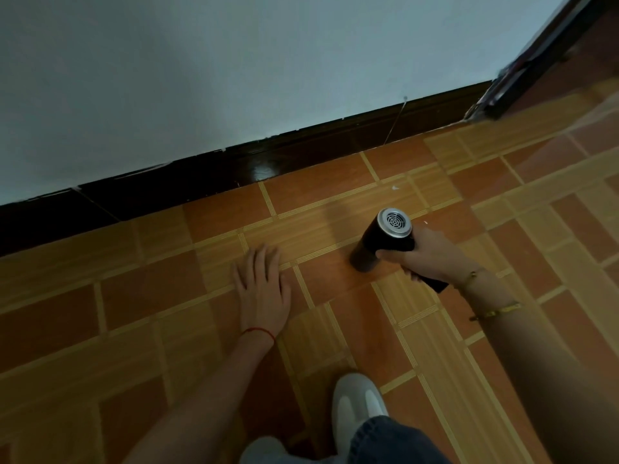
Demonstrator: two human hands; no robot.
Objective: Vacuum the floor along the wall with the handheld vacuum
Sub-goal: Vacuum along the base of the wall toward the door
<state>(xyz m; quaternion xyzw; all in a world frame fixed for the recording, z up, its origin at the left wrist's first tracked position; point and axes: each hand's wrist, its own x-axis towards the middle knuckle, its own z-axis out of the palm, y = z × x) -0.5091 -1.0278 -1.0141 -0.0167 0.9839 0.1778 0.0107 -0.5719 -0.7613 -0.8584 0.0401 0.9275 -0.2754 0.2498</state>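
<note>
Item 1: handheld vacuum (pixel 385 242). Black cylindrical body w/ silver vented end cap, seen facing up toward the camera. Its lower end was pointed down at the floor (pixel 335 195), at or just above a tile; contact could not be told. It was gripped by the right hand (pixel 432 252), fingers wrapped round the handle, thumb laid along the body's near side. Black handle end was seen sticking out past the heel of that hand.

Item 2: left hand (pixel 263 283). Laid palm-down on the floor, fingers straight & slightly spread, nothing held. Placed well apart from the vacuum, to the left of the right hand.

Item 3: wrist items. Red string (pixel 261 331) was noted on the left wrist; gold bracelets (pixel 495 309) on the right wrist & forearm.

Item 4: surroundings. Dark skirting board (pixel 234 169) & pale wall (pixel 234 61) were recorded beyond both hands, the vacuum near but not touching the skirting. Orange & tan patterned tiles under both hands. Small white speck (pixel 395 187) was seen on the tile beyond the vacuum. White shoe (pixel 358 403) & denim trouser leg (pixel 395 440) were seen nearer the body than the hands. Dark door frame (pixel 536 68) was noted far beyond the right hand.
</note>
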